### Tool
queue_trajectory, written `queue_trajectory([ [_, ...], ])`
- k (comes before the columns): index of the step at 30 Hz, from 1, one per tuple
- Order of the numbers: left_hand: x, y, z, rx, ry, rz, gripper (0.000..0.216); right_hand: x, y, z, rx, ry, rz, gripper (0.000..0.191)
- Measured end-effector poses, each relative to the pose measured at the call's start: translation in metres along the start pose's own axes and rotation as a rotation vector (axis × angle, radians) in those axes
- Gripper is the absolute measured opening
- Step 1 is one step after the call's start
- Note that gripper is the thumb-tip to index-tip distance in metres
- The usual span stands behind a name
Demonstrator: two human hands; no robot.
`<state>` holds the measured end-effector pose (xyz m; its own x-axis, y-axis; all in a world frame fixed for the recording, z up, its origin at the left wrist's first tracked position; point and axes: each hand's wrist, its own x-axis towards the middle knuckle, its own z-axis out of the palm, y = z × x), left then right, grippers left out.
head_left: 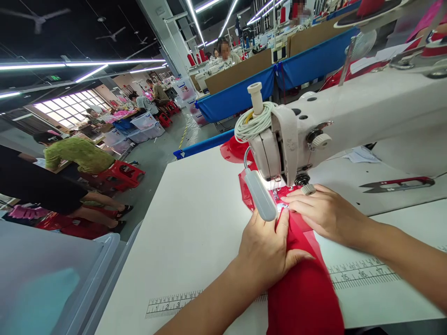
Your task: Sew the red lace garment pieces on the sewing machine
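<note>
A strip of red fabric [303, 288] runs from the table's near edge up under the needle of a white sewing machine [349, 121]. My left hand [267, 249] grips the fabric, thumb over it and fingers closed along its left edge, just below the machine's lit lamp [260, 195]. My right hand [323, 211] lies on the fabric right of the needle, fingers pressed together and pointing at the presser foot [279, 195]. More red fabric [233, 151] shows behind the machine head.
The white table [195, 223] carries printed rulers [174, 304] along its near edge. Red thread snips [398, 184] lie at the right. A clear plastic bin [52, 279] stands at the left. Other people sit at benches across the aisle and further back.
</note>
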<state>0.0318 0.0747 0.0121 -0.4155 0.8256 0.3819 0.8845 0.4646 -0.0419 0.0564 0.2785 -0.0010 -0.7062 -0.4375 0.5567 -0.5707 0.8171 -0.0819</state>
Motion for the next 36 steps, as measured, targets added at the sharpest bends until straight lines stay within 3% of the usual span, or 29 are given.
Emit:
queue_trajectory([
  [4, -0.002, 0.004, -0.009, -0.061, -0.082, -0.026, 0.082, -0.001, 0.001, 0.001, 0.009, -0.004, 0.002, 0.034],
  [21, -0.006, 0.006, -0.007, -0.030, -0.054, -0.035, 0.079, -0.002, 0.003, 0.007, 0.007, -0.024, 0.048, 0.030],
  [30, -0.004, 0.005, -0.009, -0.004, -0.081, -0.039, 0.075, 0.003, 0.003, 0.000, 0.014, -0.079, 0.029, 0.030],
  [36, -0.009, 0.003, -0.007, -0.015, -0.172, -0.074, 0.075, 0.003, 0.003, 0.001, 0.046, -0.072, 0.057, 0.031],
])
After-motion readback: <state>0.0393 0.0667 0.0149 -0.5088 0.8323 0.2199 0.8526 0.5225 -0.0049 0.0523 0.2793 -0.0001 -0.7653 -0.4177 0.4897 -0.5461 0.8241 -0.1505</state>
